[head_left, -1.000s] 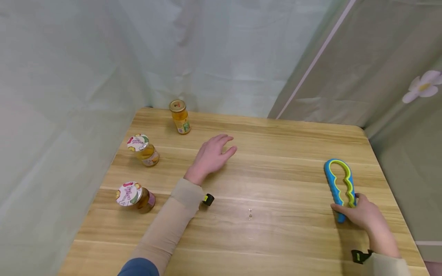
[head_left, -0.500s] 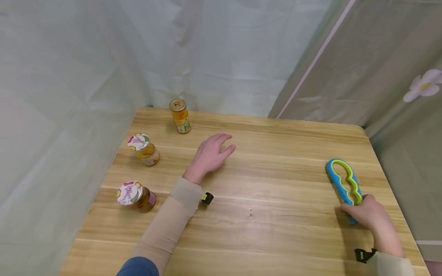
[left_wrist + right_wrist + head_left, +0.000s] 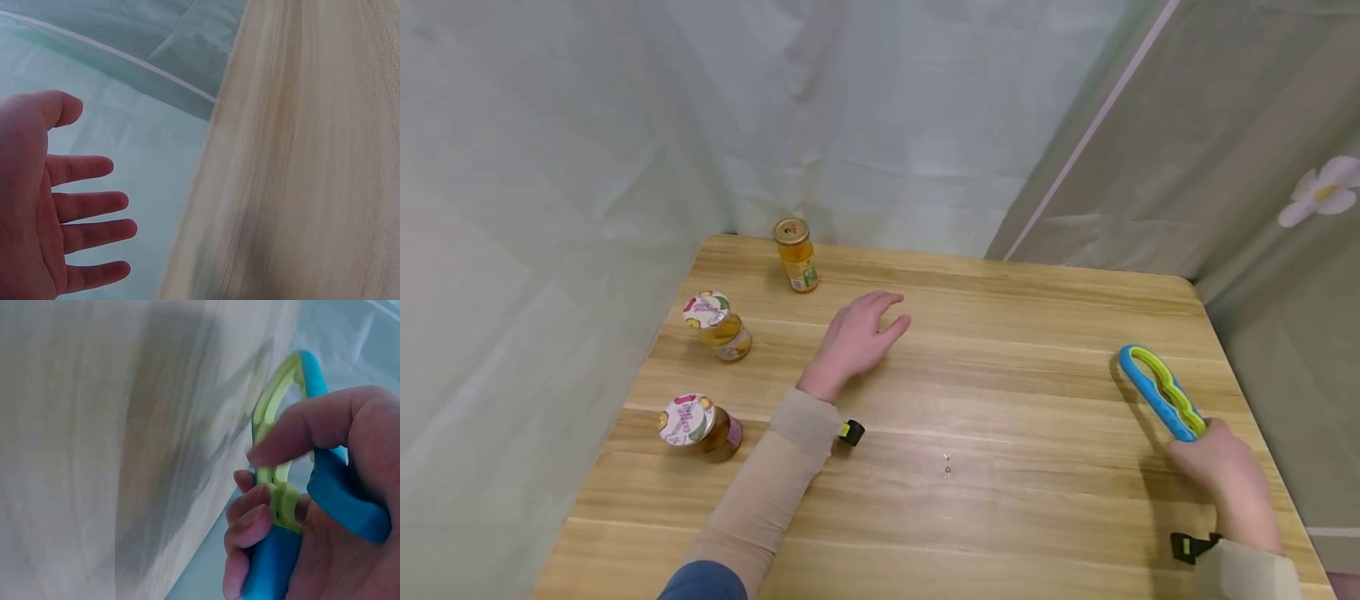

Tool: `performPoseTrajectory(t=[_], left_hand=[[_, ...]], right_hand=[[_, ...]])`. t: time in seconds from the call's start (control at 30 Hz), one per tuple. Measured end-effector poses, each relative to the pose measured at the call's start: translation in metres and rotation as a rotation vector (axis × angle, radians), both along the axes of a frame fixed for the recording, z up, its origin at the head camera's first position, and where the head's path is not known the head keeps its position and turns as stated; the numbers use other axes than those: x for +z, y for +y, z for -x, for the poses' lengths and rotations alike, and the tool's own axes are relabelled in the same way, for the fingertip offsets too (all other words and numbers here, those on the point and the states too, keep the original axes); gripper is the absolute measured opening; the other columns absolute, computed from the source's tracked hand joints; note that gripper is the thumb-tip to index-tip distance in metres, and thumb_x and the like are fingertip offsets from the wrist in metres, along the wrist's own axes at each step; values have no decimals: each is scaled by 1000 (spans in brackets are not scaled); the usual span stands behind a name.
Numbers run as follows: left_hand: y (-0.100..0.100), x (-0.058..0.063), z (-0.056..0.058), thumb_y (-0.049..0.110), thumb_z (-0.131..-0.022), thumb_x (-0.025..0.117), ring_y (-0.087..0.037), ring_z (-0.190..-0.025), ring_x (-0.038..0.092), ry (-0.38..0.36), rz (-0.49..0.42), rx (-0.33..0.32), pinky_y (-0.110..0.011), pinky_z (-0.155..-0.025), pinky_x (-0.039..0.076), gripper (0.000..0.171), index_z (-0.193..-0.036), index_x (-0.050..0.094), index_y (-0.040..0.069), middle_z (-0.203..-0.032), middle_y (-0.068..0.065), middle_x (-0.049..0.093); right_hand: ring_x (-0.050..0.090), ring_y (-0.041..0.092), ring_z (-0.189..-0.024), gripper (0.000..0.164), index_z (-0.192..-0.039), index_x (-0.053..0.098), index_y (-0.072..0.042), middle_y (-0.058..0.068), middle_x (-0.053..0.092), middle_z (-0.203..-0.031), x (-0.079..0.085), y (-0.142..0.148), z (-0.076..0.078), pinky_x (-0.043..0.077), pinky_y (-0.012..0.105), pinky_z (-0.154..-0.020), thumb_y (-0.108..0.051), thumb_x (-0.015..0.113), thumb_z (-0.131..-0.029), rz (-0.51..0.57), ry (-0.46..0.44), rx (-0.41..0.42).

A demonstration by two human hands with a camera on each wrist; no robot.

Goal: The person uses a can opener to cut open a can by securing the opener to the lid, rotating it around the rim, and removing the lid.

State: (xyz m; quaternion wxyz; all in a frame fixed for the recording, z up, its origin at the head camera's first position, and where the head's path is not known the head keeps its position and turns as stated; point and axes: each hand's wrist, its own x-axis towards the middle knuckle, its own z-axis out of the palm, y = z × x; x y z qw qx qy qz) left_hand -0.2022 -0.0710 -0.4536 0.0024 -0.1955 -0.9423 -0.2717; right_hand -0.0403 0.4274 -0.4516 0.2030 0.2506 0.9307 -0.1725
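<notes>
At the right of the head view my right hand [image 3: 1221, 467] holds a blue jar opener [image 3: 1157, 405] with a wavy yellow-green lining. Its rounded end points away and to the left, tilted up over the table. In the right wrist view the fingers [image 3: 247, 528] curl round one handle of the jar opener, and the thumb lies across its opening. My left hand [image 3: 853, 337] is over the middle-left of the table, palm down, holding nothing. The left wrist view shows its fingers [image 3: 94, 206] spread and nearly straight. Nearest to it is a gold-lidded jar [image 3: 797, 260] of orange contents.
Two more jars stand upright along the table's left side: a yellowish jar [image 3: 726, 333] and a darker jar [image 3: 718, 437], both with patterned white lids. The wooden table [image 3: 1000, 500] has pale curtains [image 3: 887, 125] behind it and along both sides.
My right hand has closed further round the jar opener and tilted it, raising its rounded end and drawing it slightly right. The left hand has stayed in place.
</notes>
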Motion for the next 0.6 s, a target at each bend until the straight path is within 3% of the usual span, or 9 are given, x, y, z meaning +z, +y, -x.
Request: performPoseTrajectory(t=[0.13,0.23,0.4,0.6], left_hand=[[-1,1,0,52,-102,44,-23,-133,41,2,-23,5,-49,-109,37,53,-143,52,19,-146,-6,49],[-3,3,0,53,-103,43,-23,-133,41,5,-50,11,-49,-109,37,54,-143,51,18,-146,-6,50],[-7,4,2,49,-104,44,-23,-133,41,15,-113,40,-47,-110,36,52,-143,51,17,-146,-6,50],[-12,6,3,58,-103,39,-20,-132,42,33,-203,80,-46,-110,37,58,-142,52,17,-145,-4,50]], right_hand=[[48,45,-89,86,-140,20,18,39,46,-111,3,-1,2,43,50,-66,-42,57,-90,16,15,-23],[49,46,-92,91,-141,21,18,38,46,-114,6,-7,7,44,50,-66,-50,57,-92,33,75,-17],[48,46,-96,85,-145,24,14,37,46,-120,12,-29,24,43,48,-66,-47,55,-95,85,277,-31],[46,39,-95,70,-149,29,-2,26,47,-118,27,-71,54,38,42,-63,-35,56,-94,212,520,-83]])
